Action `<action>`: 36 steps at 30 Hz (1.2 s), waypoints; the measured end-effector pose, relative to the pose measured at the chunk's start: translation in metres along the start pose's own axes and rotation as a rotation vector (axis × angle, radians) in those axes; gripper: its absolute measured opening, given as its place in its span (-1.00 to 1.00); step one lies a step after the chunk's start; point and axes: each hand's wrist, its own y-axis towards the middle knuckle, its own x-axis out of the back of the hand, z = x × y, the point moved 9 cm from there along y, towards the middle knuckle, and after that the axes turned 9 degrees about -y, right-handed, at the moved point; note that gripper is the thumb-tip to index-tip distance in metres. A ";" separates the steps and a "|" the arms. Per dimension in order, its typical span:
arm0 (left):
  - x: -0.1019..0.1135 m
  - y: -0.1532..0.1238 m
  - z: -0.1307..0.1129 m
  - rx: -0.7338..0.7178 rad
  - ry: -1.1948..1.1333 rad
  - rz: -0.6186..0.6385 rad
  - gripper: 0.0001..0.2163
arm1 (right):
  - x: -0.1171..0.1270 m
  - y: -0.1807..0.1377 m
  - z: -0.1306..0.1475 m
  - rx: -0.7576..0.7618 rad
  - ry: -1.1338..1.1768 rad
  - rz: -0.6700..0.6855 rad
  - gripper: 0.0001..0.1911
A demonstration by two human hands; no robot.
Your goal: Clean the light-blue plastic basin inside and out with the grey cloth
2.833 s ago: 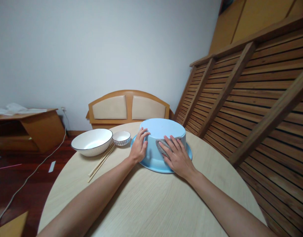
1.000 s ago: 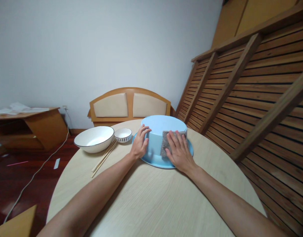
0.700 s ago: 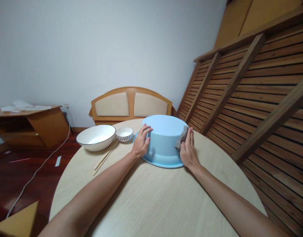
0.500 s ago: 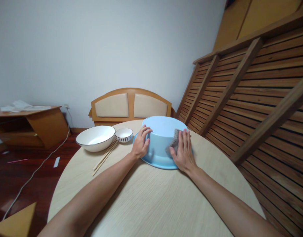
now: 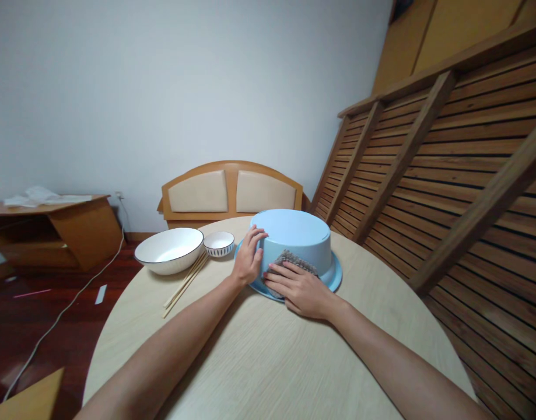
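A light-blue plastic basin (image 5: pixel 294 228) sits upside down on the round table, its wide rim on the tabletop. My left hand (image 5: pixel 249 256) grips the basin's left side, with the fingers over the upper edge and the thumb lower on the wall. With my right hand (image 5: pixel 300 290) I hold a grey fluffy cloth (image 5: pixel 285 258) against the front of the basin's wall, low down near the rim. The fingers point left across the cloth and cover part of it.
On the pale round table (image 5: pixel 259 361), left of the basin, are a large white bowl (image 5: pixel 169 251), a small patterned bowl (image 5: pixel 219 244) and several wooden chopsticks (image 5: pixel 186 284). A slatted wooden frame (image 5: pixel 425 163) leans at the right. A headboard (image 5: pixel 233 192) stands behind.
My right hand has slid the cloth from the basin's right side to the left and down along its front, turning its fingers leftward. The left hand stays on the basin.
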 end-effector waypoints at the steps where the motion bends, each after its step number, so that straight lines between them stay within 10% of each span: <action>1: 0.000 0.000 0.000 -0.003 -0.006 -0.001 -0.51 | 0.002 -0.004 -0.002 0.005 0.003 0.000 -0.36; 8: 0.000 0.000 0.000 -0.003 -0.007 -0.001 -0.52 | 0.018 -0.019 -0.023 -0.180 -0.118 -0.142 -0.54; 15: 0.001 0.001 -0.002 -0.011 -0.017 -0.009 -0.54 | 0.010 0.010 0.010 -0.038 -0.054 -0.030 -0.68; 23: 0.002 0.003 -0.001 -0.023 -0.029 0.009 -0.55 | 0.024 -0.020 -0.016 -0.027 0.094 0.135 -0.71; 36: 0.002 0.002 -0.003 -0.026 -0.027 0.016 -0.56 | 0.021 -0.004 0.002 0.015 0.031 0.011 -0.66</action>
